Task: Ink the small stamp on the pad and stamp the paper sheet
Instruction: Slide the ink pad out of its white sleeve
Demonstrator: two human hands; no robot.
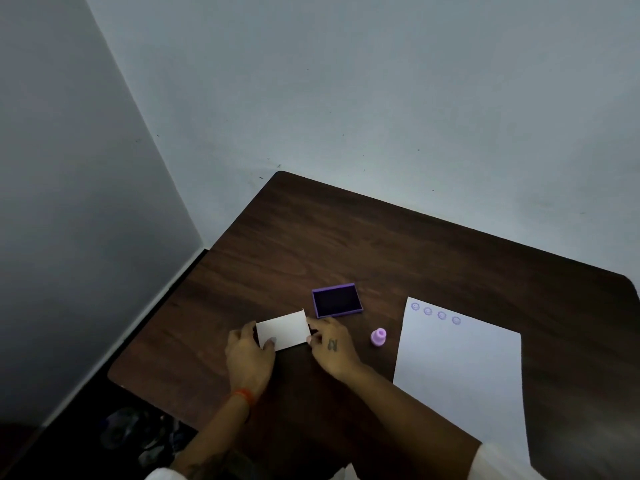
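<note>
Both hands' grip [250, 344] [329, 341] pinches white card's [284, 330] ends; table [381, 244] beyond bare.

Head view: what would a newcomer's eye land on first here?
Both hands, left hand and right hand, hold a small white card over the dark wooden table. Behind it lies the open purple ink pad; rightward stands the purple stamp, beside a paper sheet bearing four prints.

no legible text, four purple smiley stamps on paper sheet [460, 368]
</note>
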